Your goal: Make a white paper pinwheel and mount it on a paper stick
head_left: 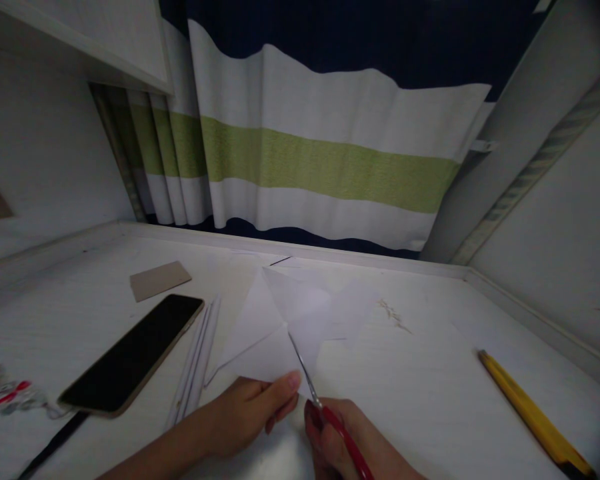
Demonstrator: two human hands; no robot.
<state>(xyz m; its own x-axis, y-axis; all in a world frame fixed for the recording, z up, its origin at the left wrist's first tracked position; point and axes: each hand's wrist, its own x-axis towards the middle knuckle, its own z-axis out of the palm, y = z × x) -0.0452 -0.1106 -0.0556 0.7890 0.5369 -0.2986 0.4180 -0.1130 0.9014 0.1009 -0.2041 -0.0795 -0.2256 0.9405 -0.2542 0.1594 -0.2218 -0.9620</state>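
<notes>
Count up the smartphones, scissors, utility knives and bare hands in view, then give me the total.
Smartphone: 1
Red-handled scissors: 1 pair
Yellow utility knife: 1
Bare hands: 2, the left hand and the right hand
Total: 5

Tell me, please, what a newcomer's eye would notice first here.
Probably the curtain, with navy, white and green bands, behind the desk. Then the red-handled tool in the right hand, its metal end against white paper pinched by the left hand. At right lies a yellow tool.
</notes>
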